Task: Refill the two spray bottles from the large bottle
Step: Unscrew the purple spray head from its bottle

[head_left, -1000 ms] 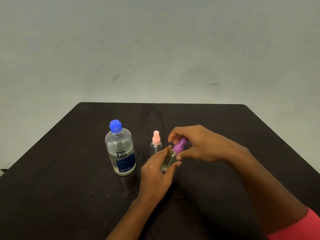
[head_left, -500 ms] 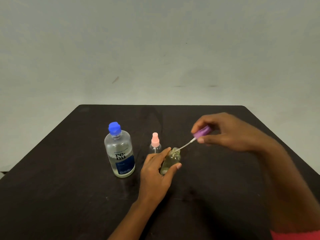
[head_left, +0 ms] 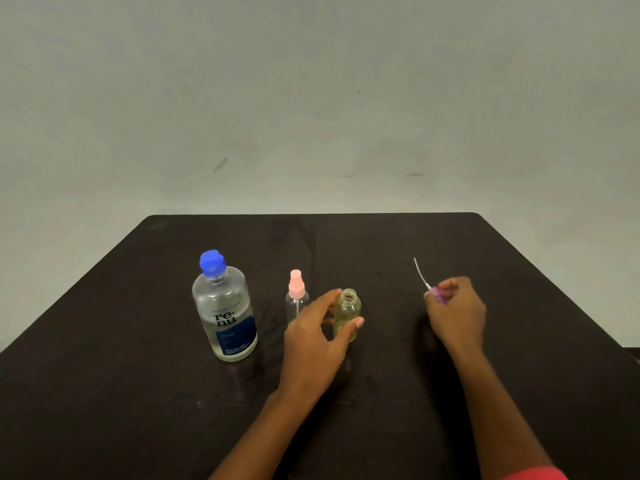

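Seen from a single wide-angle head-worn camera, facing forward and down across the dark bench (head_left: 138, 393) toward the plain grey wall (head_left: 311, 98), close over the bench's near part.

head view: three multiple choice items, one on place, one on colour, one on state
1. The pink-capped spray bottle stands: A left of the large bottle; B between the large bottle and the left hand; C right of the right hand.
2. The large bottle's cap is: A pink; B blue; C purple.
3. The yellowish bottle in the left hand is: A capped; B lying down; C open-topped.
Answers: 1 B, it shows in that gap; 2 B, plainly blue; 3 C, bare neck, purple spray head in the right hand.
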